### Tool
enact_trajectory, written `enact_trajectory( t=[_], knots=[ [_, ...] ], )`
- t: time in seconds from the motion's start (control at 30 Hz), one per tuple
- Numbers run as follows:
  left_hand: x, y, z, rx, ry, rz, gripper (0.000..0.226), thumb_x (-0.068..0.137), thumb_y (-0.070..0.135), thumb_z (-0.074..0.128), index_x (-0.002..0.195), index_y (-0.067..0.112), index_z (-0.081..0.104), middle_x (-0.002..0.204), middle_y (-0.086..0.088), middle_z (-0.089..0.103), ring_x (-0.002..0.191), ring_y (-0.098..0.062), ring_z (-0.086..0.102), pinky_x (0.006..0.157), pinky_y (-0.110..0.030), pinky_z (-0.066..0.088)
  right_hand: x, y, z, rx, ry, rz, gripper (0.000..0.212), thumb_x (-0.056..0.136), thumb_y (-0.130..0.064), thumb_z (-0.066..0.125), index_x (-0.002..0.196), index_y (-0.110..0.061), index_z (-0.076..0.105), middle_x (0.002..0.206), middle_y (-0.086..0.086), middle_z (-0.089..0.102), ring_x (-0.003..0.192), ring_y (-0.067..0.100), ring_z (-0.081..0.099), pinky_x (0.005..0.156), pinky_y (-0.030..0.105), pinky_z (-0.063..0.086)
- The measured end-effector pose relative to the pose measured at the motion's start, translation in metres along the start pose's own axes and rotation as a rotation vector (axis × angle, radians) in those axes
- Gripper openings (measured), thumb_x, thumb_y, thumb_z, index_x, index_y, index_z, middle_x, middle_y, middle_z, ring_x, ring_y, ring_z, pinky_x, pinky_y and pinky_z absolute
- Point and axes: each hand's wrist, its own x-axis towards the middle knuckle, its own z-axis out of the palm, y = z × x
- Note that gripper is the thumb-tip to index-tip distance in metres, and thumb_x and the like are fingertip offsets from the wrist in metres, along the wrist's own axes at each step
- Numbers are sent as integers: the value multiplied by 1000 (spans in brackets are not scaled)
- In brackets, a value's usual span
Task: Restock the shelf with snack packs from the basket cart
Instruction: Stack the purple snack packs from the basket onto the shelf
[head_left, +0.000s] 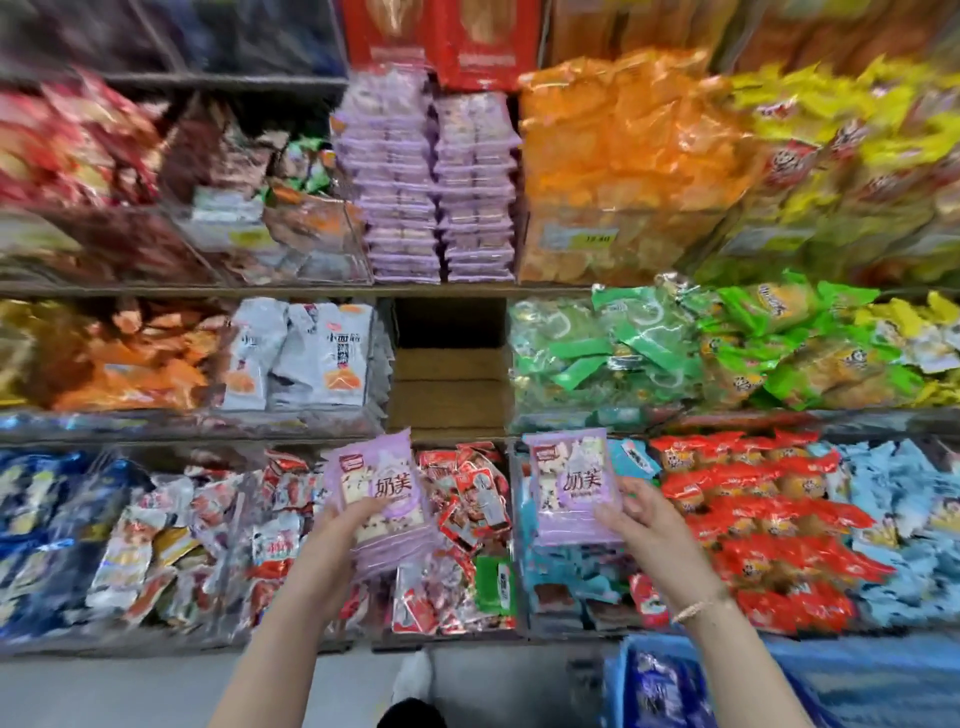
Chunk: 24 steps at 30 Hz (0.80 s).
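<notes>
My left hand (340, 525) held a stack of packs (382, 480) before the bottom shelf (156, 644); my right hand (641, 514) held a second stack (569, 480) to its right. Behind and above them lay a compartment (449, 364) in the middle shelf, with two piles of packs (431, 192) on the shelf over it. The cart (857, 675) stood to my right.

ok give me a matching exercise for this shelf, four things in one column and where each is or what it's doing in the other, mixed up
1 shelved purple packs
2 big green pile
3 grey packs
4 left hand

a middle shelf, right of the empty box
b grips a purple pack
c top shelf
d middle shelf, left of the empty box

Pairs: 1-c, 2-a, 3-d, 4-b
</notes>
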Motion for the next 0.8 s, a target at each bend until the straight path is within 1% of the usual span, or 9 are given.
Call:
enact_trajectory(
  t=[0.1,0.23,0.3,0.37,0.47,0.53,0.63,0.73,0.8],
  knots=[
    [19,52,-20,-38,-51,79,92,56,30,77,139,11,41,142,1,39,118,-23,50,75,-35,47,33,-41,44,36,45,-98,25,84,-14,65,104,-23,53,79,-17,72,61,-2,61,50,13,46],
    [42,109,-31,-67,-96,157,73,60,29,72,126,6,50,139,-1,41,128,-28,43,100,-49,42,80,-100,83,127,128,-213,16,87,-13,63,100,-19,55,58,-11,64,38,4,43,36,17,36],
    [45,133,-32,-125,-130,203,39,65,23,64,102,12,57,115,0,54,102,-18,55,82,-38,48,102,-131,97,213,135,-228,12,89,-12,60,100,-16,57,63,-8,64,39,5,47,38,17,39],
    [50,151,-33,-229,-196,229,20,71,17,58,91,15,59,105,-5,61,89,-23,57,73,-37,47,123,-160,107,273,118,-227,17,91,-13,57,109,-10,57,80,1,67,45,7,51,42,18,44],
    [55,174,-36,-337,-255,248,24,85,10,46,102,13,63,109,-11,67,98,-32,60,93,-51,44,155,-207,114,351,145,-264,21,92,-10,51,113,-6,54,89,8,64,46,8,54,42,20,45],
    [58,188,-35,-391,-289,283,31,90,8,39,110,11,63,107,-11,69,97,-33,63,95,-52,43,173,-241,118,360,167,-316,19,92,-10,49,109,-7,56,87,7,65,48,9,57,42,21,46],
    [59,210,-31,-424,-349,306,38,87,7,39,120,8,58,113,-15,66,99,-34,62,85,-48,49,194,-290,123,281,193,-403,11,91,-9,48,94,-11,59,82,0,62,51,10,59,44,19,48],
    [63,228,-26,-448,-429,331,38,77,9,45,110,9,63,102,-11,72,87,-30,71,63,-38,59,217,-326,127,129,209,-390,9,93,-10,48,94,-10,57,82,6,57,54,13,54,46,20,49],
    [65,235,-20,-464,-477,346,34,75,9,45,100,12,68,97,-11,73,83,-29,72,61,-37,59,229,-339,130,34,214,-371,12,94,-7,46,96,-2,56,89,14,54,55,16,53,51,23,48]
  ],
)
